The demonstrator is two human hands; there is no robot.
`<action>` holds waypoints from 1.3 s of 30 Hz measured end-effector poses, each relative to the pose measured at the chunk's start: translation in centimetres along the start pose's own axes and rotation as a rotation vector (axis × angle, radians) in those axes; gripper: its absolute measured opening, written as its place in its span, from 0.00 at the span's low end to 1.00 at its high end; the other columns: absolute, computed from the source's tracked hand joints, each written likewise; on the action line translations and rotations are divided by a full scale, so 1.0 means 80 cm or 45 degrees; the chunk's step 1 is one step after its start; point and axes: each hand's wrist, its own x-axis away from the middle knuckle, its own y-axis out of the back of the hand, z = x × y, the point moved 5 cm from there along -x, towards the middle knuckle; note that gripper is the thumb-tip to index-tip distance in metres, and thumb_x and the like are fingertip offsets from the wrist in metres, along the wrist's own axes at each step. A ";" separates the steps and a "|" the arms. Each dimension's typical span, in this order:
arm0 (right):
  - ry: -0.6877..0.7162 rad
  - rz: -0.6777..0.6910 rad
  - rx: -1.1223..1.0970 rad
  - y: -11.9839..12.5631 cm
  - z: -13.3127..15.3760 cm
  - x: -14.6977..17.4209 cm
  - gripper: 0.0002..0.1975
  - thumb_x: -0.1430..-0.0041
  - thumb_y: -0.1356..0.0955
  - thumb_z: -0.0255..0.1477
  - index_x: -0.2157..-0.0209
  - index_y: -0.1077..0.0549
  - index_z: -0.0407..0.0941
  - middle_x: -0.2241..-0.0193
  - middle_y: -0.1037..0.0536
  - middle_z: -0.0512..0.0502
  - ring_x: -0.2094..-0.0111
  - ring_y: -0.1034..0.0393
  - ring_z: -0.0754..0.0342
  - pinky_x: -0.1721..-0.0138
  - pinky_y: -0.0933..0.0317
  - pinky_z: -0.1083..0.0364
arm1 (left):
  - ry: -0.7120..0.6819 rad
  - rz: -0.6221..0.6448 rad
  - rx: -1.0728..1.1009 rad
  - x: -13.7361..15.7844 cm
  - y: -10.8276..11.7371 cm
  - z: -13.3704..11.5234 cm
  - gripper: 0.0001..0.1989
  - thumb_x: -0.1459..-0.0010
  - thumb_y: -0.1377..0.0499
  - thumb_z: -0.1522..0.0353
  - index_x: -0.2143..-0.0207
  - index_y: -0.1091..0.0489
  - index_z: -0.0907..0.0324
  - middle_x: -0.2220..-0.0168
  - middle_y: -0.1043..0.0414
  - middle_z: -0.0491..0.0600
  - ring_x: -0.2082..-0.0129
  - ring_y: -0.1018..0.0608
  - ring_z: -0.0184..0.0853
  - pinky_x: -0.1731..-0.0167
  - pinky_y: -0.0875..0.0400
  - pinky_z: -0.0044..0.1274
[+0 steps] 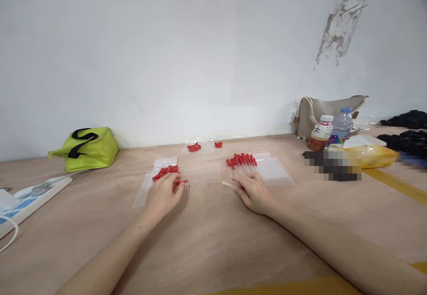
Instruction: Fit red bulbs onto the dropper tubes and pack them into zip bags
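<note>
My left hand (166, 193) is closed at the left, its fingertips pinching a small red rubber bulb (183, 182). Under and behind it, a pile of red rubber bulbs (166, 170) lies on a clear zip bag (142, 193). Between my hands runs a row of thin clear tubes (202, 175), side by side. My right hand (255, 193) is closed on a clear thin tube (229, 184) that points left from its fingertips. Just beyond that hand, several red-capped droppers (243, 160) lie in a fan, partly on another clear bag (275, 172).
Near the wall lies a bag (204, 147) with more red bulbs and tubes. A yellow-green pouch (91, 148) and a power strip (36, 201) are at left. At right stand two bottles (322, 132), a beige bag (305, 115) and a yellow tissue pack (373, 152).
</note>
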 end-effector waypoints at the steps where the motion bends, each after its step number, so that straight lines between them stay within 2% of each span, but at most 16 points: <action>1: 0.014 -0.002 0.022 0.000 0.001 0.000 0.15 0.41 0.43 0.27 0.53 0.36 0.43 0.66 0.26 0.44 0.65 0.34 0.55 0.59 0.52 0.53 | -0.067 0.006 0.130 0.004 -0.005 -0.013 0.11 0.44 0.50 0.66 0.61 0.33 0.59 0.66 0.29 0.50 0.67 0.27 0.36 0.70 0.36 0.24; 4: 0.070 0.011 0.060 -0.001 0.007 0.000 0.14 0.40 0.44 0.27 0.58 0.32 0.44 0.67 0.26 0.43 0.65 0.35 0.55 0.59 0.53 0.53 | -0.224 0.097 0.415 0.018 -0.030 -0.048 0.12 0.41 0.52 0.67 0.60 0.31 0.58 0.64 0.29 0.50 0.66 0.28 0.35 0.66 0.34 0.24; 8: 0.127 0.041 0.034 -0.001 0.015 -0.001 0.13 0.40 0.45 0.27 0.64 0.30 0.43 0.69 0.27 0.45 0.67 0.36 0.56 0.60 0.53 0.53 | -0.322 0.164 0.541 0.028 -0.054 -0.072 0.11 0.42 0.50 0.69 0.61 0.29 0.57 0.63 0.31 0.50 0.63 0.29 0.35 0.62 0.34 0.27; 11: 0.152 0.054 0.019 -0.002 0.020 -0.002 0.12 0.40 0.44 0.27 0.64 0.31 0.43 0.69 0.27 0.45 0.67 0.36 0.56 0.60 0.53 0.53 | -0.335 0.174 0.540 0.026 -0.061 -0.073 0.11 0.44 0.47 0.68 0.59 0.30 0.56 0.59 0.33 0.51 0.59 0.30 0.37 0.59 0.36 0.29; 13: 0.156 0.057 0.009 -0.004 0.024 -0.003 0.12 0.40 0.44 0.27 0.65 0.31 0.43 0.70 0.27 0.46 0.68 0.36 0.56 0.60 0.53 0.54 | -0.341 0.167 0.535 0.022 -0.061 -0.073 0.09 0.44 0.46 0.67 0.62 0.28 0.55 0.59 0.33 0.51 0.58 0.31 0.38 0.59 0.36 0.30; 16: 0.142 0.041 -0.012 -0.006 0.028 -0.004 0.11 0.40 0.44 0.27 0.66 0.31 0.44 0.71 0.28 0.47 0.69 0.36 0.57 0.61 0.53 0.54 | -0.335 0.138 0.595 0.020 -0.057 -0.075 0.08 0.44 0.46 0.67 0.67 0.27 0.56 0.62 0.31 0.49 0.61 0.29 0.36 0.61 0.36 0.28; 21: 0.132 -0.005 -0.052 -0.005 0.033 -0.002 0.10 0.41 0.43 0.27 0.66 0.33 0.43 0.71 0.27 0.46 0.69 0.36 0.57 0.60 0.53 0.54 | -0.267 0.174 0.709 0.022 -0.054 -0.079 0.09 0.41 0.50 0.66 0.67 0.31 0.57 0.70 0.29 0.45 0.69 0.28 0.32 0.68 0.35 0.23; 32: 0.117 0.066 -0.193 -0.007 0.032 -0.002 0.10 0.41 0.43 0.27 0.66 0.33 0.44 0.72 0.27 0.48 0.72 0.36 0.58 0.60 0.54 0.54 | -0.171 0.232 0.879 0.024 -0.059 -0.080 0.09 0.40 0.52 0.66 0.67 0.34 0.59 0.70 0.30 0.44 0.69 0.29 0.31 0.68 0.36 0.21; 39: 0.178 0.104 -0.201 -0.008 0.030 -0.006 0.10 0.41 0.42 0.26 0.67 0.30 0.45 0.73 0.26 0.50 0.72 0.36 0.59 0.62 0.55 0.54 | -0.215 0.278 0.926 0.027 -0.062 -0.081 0.09 0.41 0.51 0.67 0.68 0.33 0.60 0.70 0.29 0.44 0.70 0.28 0.30 0.69 0.36 0.19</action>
